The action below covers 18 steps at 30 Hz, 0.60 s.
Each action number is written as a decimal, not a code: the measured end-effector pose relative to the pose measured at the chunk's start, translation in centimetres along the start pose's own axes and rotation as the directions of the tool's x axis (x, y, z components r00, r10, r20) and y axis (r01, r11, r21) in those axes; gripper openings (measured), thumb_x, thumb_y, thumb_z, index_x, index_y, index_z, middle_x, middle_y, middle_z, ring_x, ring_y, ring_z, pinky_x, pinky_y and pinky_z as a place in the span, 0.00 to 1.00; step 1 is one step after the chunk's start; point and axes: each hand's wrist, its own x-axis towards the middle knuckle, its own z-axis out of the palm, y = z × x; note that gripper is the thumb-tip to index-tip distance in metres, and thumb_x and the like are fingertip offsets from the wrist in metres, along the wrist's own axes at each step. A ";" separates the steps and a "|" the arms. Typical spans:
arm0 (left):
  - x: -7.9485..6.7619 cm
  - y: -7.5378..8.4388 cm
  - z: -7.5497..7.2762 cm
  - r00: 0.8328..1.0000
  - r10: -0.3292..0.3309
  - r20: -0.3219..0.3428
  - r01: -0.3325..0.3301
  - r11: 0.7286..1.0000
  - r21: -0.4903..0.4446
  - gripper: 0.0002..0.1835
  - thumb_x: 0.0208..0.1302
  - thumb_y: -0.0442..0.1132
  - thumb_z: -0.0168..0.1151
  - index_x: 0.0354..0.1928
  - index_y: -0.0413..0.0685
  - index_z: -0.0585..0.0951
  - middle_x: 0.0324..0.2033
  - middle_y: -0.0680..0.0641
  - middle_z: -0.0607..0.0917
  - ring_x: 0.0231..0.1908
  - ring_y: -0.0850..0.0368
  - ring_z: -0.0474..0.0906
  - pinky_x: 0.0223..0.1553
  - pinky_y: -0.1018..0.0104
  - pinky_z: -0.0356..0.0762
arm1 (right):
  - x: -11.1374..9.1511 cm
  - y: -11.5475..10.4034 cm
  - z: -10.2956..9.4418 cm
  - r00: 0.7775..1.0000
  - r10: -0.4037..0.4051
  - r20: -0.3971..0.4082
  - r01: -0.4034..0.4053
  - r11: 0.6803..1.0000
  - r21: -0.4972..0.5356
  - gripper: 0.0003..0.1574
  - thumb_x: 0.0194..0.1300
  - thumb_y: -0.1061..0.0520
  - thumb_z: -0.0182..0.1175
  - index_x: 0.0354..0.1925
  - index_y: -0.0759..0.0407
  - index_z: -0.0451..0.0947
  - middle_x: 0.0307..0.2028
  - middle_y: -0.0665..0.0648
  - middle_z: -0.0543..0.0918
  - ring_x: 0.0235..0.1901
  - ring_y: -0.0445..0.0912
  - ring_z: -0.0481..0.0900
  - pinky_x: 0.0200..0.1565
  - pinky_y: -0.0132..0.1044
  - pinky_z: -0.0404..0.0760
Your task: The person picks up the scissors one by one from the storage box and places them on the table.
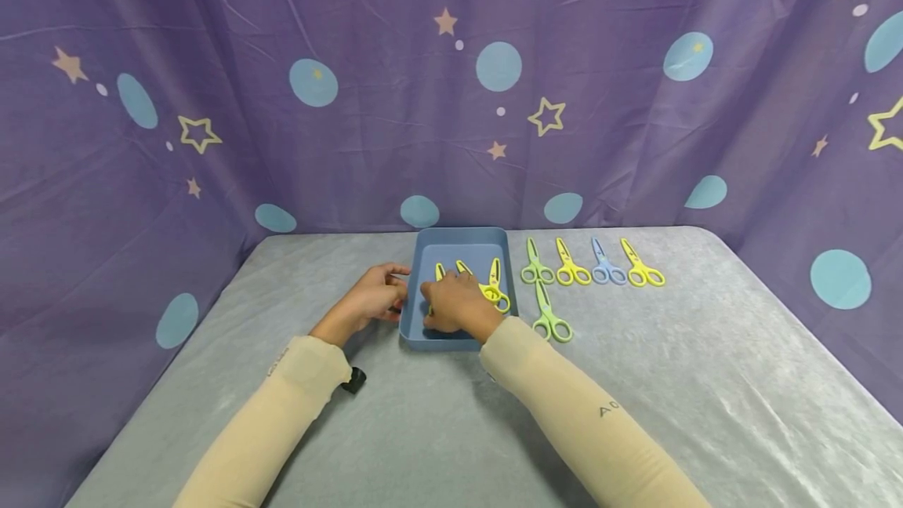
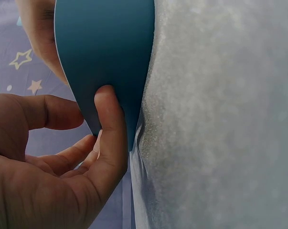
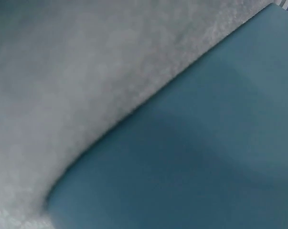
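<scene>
In the head view, a blue-grey tray stands on the table with yellow scissors inside. My right hand reaches down into it, over more yellow scissors whose blades poke out beyond the knuckles. Its fingertips are hidden, so a grip cannot be made out. Beside the tray's left wall is my left hand. The left wrist view shows this hand's fingers touching the outer wall, loosely bent. Only the tray's outer side and the table appear in the right wrist view.
Right of the tray, a row holds green scissors, yellow scissors, blue scissors and further yellow scissors. Another green pair lies below the row. A purple curtain hangs behind the grey-covered table.
</scene>
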 end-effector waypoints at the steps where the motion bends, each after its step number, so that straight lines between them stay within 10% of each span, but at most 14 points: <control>1: 0.0 0.0 0.0 1.000 -0.001 0.000 0.001 1.000 0.000 0.30 0.65 0.27 0.51 0.71 0.40 0.66 0.56 0.33 0.75 0.35 0.49 0.77 0.32 0.54 0.83 | 0.1 0.0 0.0 1.000 0.002 -0.001 -0.002 1.000 -0.007 0.34 0.66 0.35 0.61 0.66 0.45 0.72 0.60 0.64 0.75 0.60 0.63 0.70 0.61 0.59 0.67; 18: 0.0 -0.1 0.1 1.000 0.005 -0.011 -0.005 1.000 0.001 0.30 0.64 0.27 0.50 0.70 0.39 0.66 0.55 0.33 0.75 0.36 0.49 0.77 0.32 0.55 0.84 | -0.5 -0.3 -0.3 0.998 0.061 -0.024 -0.060 0.997 0.041 0.40 0.65 0.35 0.61 0.71 0.45 0.68 0.63 0.71 0.70 0.62 0.68 0.66 0.59 0.61 0.70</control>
